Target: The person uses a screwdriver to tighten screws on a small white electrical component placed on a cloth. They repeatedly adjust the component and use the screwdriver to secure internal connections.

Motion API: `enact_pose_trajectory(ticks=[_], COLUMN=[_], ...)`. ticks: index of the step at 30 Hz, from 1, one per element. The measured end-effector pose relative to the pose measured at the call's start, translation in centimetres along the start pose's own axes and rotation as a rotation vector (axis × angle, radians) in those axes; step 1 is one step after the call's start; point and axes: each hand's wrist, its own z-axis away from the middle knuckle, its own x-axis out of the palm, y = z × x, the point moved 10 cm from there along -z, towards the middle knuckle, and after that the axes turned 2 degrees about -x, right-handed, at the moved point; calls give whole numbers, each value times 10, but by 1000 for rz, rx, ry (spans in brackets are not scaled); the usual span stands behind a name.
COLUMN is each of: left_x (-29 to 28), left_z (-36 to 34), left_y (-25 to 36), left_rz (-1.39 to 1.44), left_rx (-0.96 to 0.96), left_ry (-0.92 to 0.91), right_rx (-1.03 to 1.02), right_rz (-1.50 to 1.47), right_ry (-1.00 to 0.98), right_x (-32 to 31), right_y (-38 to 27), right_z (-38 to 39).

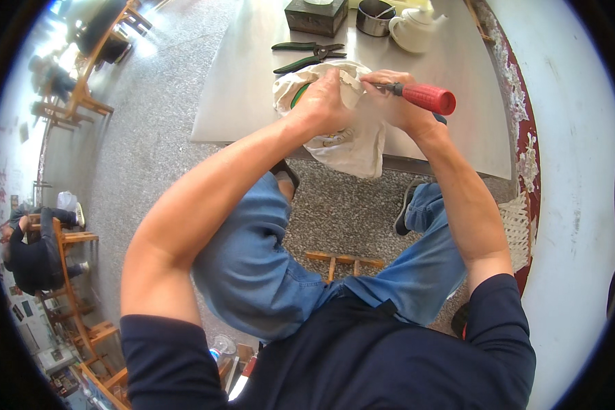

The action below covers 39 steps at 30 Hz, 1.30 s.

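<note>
Over the near edge of the table, a crumpled off-white cloth (354,154) is bunched, one end hanging down past the edge. My left hand (323,104) is closed on the cloth's upper part. A round green-edged thing (298,96) shows partly from inside the cloth; the rest of it is covered. To the right, my right hand (404,113) is closed round the shaft end of a screwdriver (428,98). Its thick red handle points right, and its tip is hidden by my fingers at the cloth. Past my left hand lie black-and-green pruning shears (311,56), blades parted.
Along the table's (242,89) far side stand a dark box (316,17), a metal pot (374,19) with a spoon, and a white teapot (414,31). A peeling wall (560,137) rises at right. Wooden chairs (82,96) and a seated person (37,253) are at left.
</note>
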Motion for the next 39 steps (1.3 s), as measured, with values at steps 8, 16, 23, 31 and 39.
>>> enact_pose_trajectory(ticks=[8, 16, 23, 31, 39], left_x=[-2, -3, 1, 0, 2], left_z=[0, 1, 1, 3, 3], left_y=[1, 3, 0, -3, -2], left_rz=[10, 27, 20, 1, 12], left_rx=[-13, -3, -29, 12, 5], left_ry=[-18, -20, 6, 41, 15], right_rx=[-2, 56, 126, 232, 187], right_rz=[31, -10, -92, -179, -195], right_ry=[-15, -21, -36, -111, -73], right_x=[3, 5, 3, -1, 3], right_y=[3, 12, 18, 19, 17], right_z=[0, 4, 4, 2, 7])
